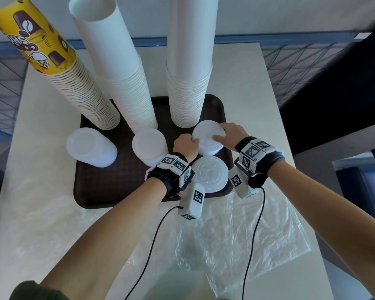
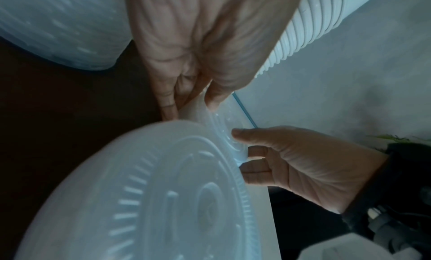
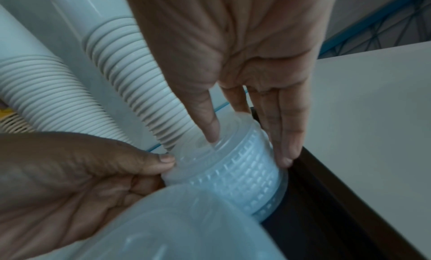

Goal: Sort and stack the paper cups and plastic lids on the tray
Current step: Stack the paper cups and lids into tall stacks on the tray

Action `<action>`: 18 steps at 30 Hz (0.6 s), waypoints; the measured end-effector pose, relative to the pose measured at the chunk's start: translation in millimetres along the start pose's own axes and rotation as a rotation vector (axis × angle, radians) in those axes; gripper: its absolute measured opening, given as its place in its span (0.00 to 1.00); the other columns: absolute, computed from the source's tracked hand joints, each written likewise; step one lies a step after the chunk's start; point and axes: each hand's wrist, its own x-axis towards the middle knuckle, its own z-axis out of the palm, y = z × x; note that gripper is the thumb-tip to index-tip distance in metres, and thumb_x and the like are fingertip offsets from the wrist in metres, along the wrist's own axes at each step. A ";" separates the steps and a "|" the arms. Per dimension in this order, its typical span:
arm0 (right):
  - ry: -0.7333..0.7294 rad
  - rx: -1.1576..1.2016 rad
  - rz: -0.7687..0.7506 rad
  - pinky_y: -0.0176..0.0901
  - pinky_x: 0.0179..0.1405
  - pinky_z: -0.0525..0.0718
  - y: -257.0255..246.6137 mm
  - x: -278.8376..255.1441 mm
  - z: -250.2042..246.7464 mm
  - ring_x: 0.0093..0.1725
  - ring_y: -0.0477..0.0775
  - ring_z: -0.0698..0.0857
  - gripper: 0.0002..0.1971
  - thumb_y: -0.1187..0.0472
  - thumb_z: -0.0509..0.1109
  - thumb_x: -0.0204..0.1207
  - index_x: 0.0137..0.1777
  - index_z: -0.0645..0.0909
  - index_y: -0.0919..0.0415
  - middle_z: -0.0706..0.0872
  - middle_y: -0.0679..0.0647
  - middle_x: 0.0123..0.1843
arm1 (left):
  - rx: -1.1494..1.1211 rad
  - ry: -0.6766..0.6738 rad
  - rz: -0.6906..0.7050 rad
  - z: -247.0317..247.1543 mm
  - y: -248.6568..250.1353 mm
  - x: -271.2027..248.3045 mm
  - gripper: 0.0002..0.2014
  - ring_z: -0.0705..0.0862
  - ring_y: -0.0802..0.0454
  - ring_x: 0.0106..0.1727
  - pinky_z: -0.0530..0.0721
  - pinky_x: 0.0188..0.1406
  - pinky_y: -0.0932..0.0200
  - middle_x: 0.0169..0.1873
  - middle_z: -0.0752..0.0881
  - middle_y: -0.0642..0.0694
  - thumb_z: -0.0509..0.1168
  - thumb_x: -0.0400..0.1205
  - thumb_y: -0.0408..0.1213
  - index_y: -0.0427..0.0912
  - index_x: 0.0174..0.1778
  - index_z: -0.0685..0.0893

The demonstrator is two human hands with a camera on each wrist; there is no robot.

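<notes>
On the dark brown tray (image 1: 108, 187) stand three tall stacks of paper cups: a yellow printed cup stack (image 1: 74, 83) and two white cup stacks (image 1: 126, 87) (image 1: 188, 83). Translucent plastic lids form several short stacks. Both hands grip the far right lid stack (image 1: 206, 137) (image 2: 218, 120) (image 3: 238, 171). My left hand (image 1: 193, 140) (image 2: 191, 101) pinches its left rim between thumb and fingers. My right hand (image 1: 222, 133) (image 3: 249, 144) has the thumb on top and the fingers down its right side. A second lid stack (image 1: 210, 174) (image 2: 163, 190) sits just in front, under my wrists.
Two more lid stacks (image 1: 91, 148) (image 1: 149, 146) sit on the tray to the left. A crumpled clear plastic sheet (image 1: 236, 234) lies on the white table (image 1: 247, 83) in front of the tray. Blue wire fencing (image 1: 294, 61) runs behind the table.
</notes>
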 end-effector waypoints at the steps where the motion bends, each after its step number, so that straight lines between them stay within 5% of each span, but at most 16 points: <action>1: 0.003 -0.009 0.002 0.51 0.67 0.74 -0.2 0.5 0.5 0.68 0.62 0.76 0.26 0.52 0.66 0.78 0.73 0.72 0.62 0.80 0.61 0.68 | 0.001 0.004 0.005 -0.3 -0.8 0.2 0.15 0.85 0.37 0.52 0.80 0.53 0.51 0.44 0.84 0.36 0.58 0.84 0.39 0.38 0.31 0.73; 5: 0.002 -0.048 0.028 0.52 0.68 0.72 -1.1 2.2 -0.7 0.70 0.62 0.74 0.28 0.49 0.66 0.77 0.75 0.70 0.61 0.77 0.62 0.71 | 0.017 -0.010 0.042 -3.6 -2.0 -1.9 0.14 0.85 0.39 0.48 0.80 0.53 0.49 0.42 0.86 0.35 0.58 0.84 0.41 0.35 0.37 0.77; 8: 0.003 -0.028 0.045 0.52 0.68 0.71 -0.7 -5.8 -10.0 0.70 0.64 0.74 0.30 0.48 0.65 0.78 0.76 0.67 0.62 0.76 0.65 0.71 | 0.055 -0.021 0.067 -9.9 0.4 -12.3 0.19 0.79 0.41 0.43 0.75 0.44 0.52 0.35 0.80 0.38 0.57 0.85 0.46 0.34 0.35 0.74; 12: 0.163 0.123 0.031 0.50 0.69 0.70 3.6 -47.3 -25.0 0.70 0.61 0.75 0.36 0.47 0.65 0.78 0.81 0.57 0.61 0.75 0.64 0.71 | 0.023 -0.024 0.112 -19.4 -10.1 -39.6 0.29 0.77 0.29 0.62 0.75 0.58 0.42 0.60 0.78 0.22 0.54 0.85 0.50 0.21 0.62 0.72; 16: 0.149 0.190 0.067 0.45 0.62 0.74 10.1 -95.0 -1.4 0.62 0.57 0.80 0.33 0.46 0.71 0.73 0.75 0.67 0.57 0.81 0.58 0.64 | -0.069 -0.061 0.060 -13.4 -34.4 -68.4 0.28 0.78 0.44 0.66 0.72 0.61 0.58 0.66 0.79 0.35 0.59 0.83 0.50 0.33 0.73 0.70; 18: 0.098 0.201 0.101 0.44 0.60 0.75 11.5 -108.5 18.4 0.61 0.55 0.81 0.31 0.45 0.72 0.72 0.72 0.71 0.57 0.83 0.57 0.63 | -0.112 -0.088 0.032 -4.3 -41.4 -76.3 0.28 0.78 0.46 0.67 0.73 0.65 0.57 0.66 0.79 0.39 0.61 0.81 0.51 0.37 0.73 0.71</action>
